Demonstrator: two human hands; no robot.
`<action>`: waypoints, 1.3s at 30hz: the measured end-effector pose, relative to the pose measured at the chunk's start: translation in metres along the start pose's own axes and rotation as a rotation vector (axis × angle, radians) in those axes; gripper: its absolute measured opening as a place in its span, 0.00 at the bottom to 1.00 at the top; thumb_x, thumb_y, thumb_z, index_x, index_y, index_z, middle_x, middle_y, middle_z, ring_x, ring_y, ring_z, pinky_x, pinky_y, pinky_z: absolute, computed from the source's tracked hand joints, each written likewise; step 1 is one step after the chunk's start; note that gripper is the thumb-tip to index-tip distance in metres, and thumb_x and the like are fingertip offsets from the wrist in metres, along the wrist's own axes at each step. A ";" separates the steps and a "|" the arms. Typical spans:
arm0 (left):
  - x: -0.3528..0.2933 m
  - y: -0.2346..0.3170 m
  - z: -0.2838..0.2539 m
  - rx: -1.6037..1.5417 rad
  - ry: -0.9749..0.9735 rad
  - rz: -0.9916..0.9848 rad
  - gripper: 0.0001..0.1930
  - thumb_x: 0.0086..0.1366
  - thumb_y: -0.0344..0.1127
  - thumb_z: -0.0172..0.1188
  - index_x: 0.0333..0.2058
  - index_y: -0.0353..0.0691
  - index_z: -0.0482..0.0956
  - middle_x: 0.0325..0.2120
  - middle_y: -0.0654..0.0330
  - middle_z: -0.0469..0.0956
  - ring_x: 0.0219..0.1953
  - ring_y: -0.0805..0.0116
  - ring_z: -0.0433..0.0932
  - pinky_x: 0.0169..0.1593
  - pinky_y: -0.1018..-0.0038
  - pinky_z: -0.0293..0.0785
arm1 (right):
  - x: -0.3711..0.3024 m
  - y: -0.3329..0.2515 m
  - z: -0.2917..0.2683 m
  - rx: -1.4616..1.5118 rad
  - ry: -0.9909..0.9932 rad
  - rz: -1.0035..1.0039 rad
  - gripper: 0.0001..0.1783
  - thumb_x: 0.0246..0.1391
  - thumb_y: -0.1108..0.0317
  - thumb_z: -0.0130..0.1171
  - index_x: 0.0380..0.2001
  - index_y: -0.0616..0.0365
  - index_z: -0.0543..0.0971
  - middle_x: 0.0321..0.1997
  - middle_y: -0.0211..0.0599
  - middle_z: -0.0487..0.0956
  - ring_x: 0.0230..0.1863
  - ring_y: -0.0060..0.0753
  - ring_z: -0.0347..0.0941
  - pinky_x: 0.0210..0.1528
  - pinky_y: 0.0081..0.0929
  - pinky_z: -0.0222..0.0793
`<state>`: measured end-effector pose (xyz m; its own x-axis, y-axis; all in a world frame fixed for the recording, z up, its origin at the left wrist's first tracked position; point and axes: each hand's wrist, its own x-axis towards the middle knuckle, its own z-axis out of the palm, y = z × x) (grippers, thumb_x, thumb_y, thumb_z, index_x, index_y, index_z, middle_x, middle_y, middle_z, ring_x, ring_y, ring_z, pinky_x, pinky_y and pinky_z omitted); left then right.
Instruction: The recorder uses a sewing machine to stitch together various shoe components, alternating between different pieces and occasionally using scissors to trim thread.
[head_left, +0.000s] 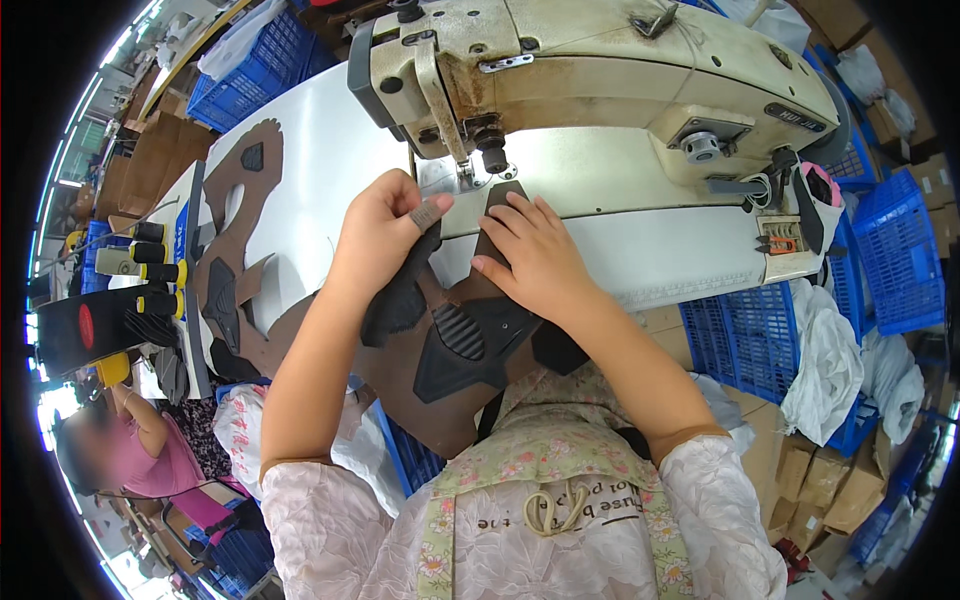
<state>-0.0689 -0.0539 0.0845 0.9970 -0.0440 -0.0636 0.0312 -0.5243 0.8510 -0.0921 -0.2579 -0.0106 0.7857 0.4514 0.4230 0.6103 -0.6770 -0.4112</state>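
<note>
White tabletop (330, 160) is seen beneath a worn cream sewing machine (600, 70), with blue crates (900, 250) stacked at the sides. At the needle, the brown shoe-upper piece (440, 360) is pinched at its dark edge between the taped thumb and fingers of the left hand (375, 240). The right hand (535, 255) is laid flat on the piece, fingers slightly spread and pressed down just below the presser foot (492, 150). The piece is draped from the machine bed toward the lap. More cut brown pieces (235, 230) are laid out at the left, near black-and-yellow thread spools (155, 270). Another person (130, 450) is seated lower left.
</note>
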 end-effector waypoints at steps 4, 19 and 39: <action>0.001 0.006 -0.002 -0.128 -0.094 -0.182 0.17 0.61 0.43 0.68 0.24 0.36 0.76 0.18 0.68 0.71 0.24 0.81 0.67 0.28 0.80 0.64 | -0.010 -0.011 -0.004 -0.031 -0.004 0.054 0.30 0.55 0.47 0.58 0.51 0.61 0.76 0.59 0.45 0.73 0.66 0.53 0.61 0.68 0.55 0.52; -0.005 -0.008 0.033 0.540 -0.230 0.199 0.15 0.55 0.27 0.62 0.44 0.36 0.80 0.48 0.52 0.78 0.51 0.49 0.75 0.54 0.63 0.72 | -0.019 -0.013 -0.001 0.040 -0.024 0.022 0.33 0.53 0.49 0.60 0.55 0.62 0.74 0.61 0.45 0.71 0.67 0.52 0.60 0.68 0.49 0.55; -0.043 -0.051 0.047 0.714 -0.088 0.315 0.26 0.64 0.36 0.57 0.62 0.41 0.69 0.64 0.52 0.66 0.67 0.53 0.60 0.69 0.55 0.54 | -0.021 -0.008 -0.005 0.119 -0.010 0.032 0.27 0.43 0.57 0.67 0.46 0.61 0.77 0.59 0.46 0.72 0.66 0.51 0.62 0.66 0.46 0.59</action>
<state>-0.1170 -0.0650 0.0190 0.9411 -0.3330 0.0587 -0.3350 -0.8943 0.2967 -0.1145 -0.2646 -0.0125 0.8055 0.4366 0.4006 0.5922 -0.6177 -0.5175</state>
